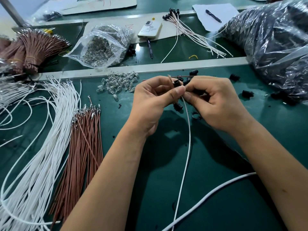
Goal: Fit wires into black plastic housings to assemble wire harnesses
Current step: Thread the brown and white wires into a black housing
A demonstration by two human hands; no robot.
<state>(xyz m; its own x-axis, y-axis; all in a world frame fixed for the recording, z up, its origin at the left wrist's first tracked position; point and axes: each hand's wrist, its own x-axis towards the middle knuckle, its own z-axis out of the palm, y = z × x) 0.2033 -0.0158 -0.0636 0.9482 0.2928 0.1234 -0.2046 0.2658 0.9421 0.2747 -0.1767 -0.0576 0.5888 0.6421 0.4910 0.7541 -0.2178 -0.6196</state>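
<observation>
Over the middle of the green table my left hand (150, 99) pinches a small black plastic housing (177, 83) between thumb and fingers. My right hand (215, 100) meets it fingertip to fingertip and pinches a thin white wire (187, 144) that hangs down toward me from the housing. A brown wire (181, 76) with a metal terminal runs across above the housing, behind my fingers. Which hand holds it I cannot tell. Another black housing (178, 105) lies just below my hands.
White wires (38, 147) and brown wires (83, 144) lie in piles at the left. Clear bulbs (120, 83) lie behind my left hand, with an open bag of more (101, 47). Loose housings (247, 93) and a big bag (275, 42) sit right. Finished harnesses (196, 34) and a phone (150, 29) lie far back.
</observation>
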